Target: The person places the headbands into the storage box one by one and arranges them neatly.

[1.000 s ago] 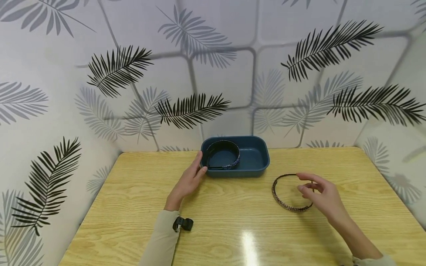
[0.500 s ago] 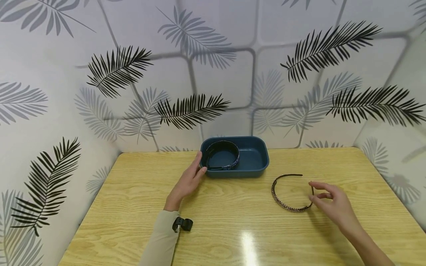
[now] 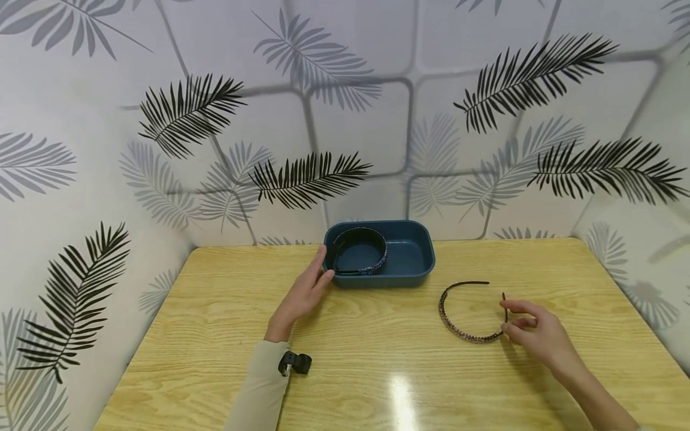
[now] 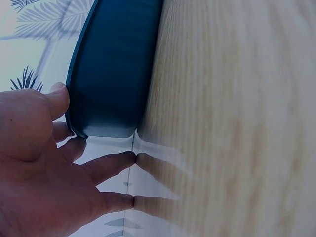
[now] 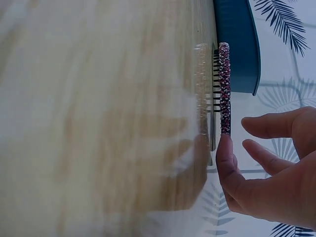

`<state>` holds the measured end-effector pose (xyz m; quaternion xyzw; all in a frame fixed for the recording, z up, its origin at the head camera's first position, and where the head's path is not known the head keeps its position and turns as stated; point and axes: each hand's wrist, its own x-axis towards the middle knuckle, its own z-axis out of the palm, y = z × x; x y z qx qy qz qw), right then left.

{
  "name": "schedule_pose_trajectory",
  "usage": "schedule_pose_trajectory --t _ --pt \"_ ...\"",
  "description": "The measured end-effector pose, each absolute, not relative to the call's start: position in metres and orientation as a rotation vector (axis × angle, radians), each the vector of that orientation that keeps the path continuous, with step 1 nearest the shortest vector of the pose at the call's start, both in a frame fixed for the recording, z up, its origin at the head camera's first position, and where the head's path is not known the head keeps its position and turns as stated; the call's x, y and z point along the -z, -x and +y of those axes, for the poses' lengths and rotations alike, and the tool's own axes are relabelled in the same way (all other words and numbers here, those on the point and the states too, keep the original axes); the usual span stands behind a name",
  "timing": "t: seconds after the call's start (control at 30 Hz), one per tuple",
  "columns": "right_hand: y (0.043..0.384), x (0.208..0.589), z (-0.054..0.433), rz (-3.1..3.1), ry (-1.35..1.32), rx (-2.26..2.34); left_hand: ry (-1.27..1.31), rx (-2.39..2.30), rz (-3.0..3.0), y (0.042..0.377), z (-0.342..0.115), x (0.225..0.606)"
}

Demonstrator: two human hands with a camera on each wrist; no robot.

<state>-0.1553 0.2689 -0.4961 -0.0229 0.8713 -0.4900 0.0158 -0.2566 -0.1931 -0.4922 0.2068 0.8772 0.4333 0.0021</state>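
A beaded headband (image 3: pixel 468 337) with dark teeth lies on the wooden table to the right of a dark blue box. My right hand (image 3: pixel 541 335) is at the headband's right arm, thumb and forefinger apart with that arm between them in the head view. One fingertip (image 5: pixel 224 143) overlaps the beaded band in the right wrist view, while two other digits stay a little off it. My left hand (image 3: pixel 302 299) rests against the left end of the blue box (image 3: pixel 404 280), fingers spread. A second headband (image 3: pixel 385 254), dark with bluish beads, lies in the box's left half.
The wooden table (image 3: pixel 215 359) runs back to a wall (image 3: pixel 366 120) printed with grey and black leaves. The box stands close to that wall. A black device (image 3: pixel 296 363) is strapped at the left wrist.
My right hand has shifted right, off the headband's back arm tip, and slightly nearer along its right arm. The headband, the box and my left hand have kept their places.
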Motion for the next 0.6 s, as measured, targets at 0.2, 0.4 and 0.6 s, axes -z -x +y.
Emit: schedule_pose_trajectory --t 0.2,0.4,0.6 --pt "0.1600 0.4945 0.2704 2.728 0.051 1.384 -0.636 -1.333 2.760 0.2580 -0.1930 0.4923" --pt "0.1634 0.4930 0.2711 2.755 0.056 1.346 -0.634 -1.336 2.767 0.2593 -0.1934 0.4926" --pt "0.1652 0.4929 0.2705 2.756 0.060 1.352 -0.648 -1.331 2.770 0.2600 -0.1928 0.4937"
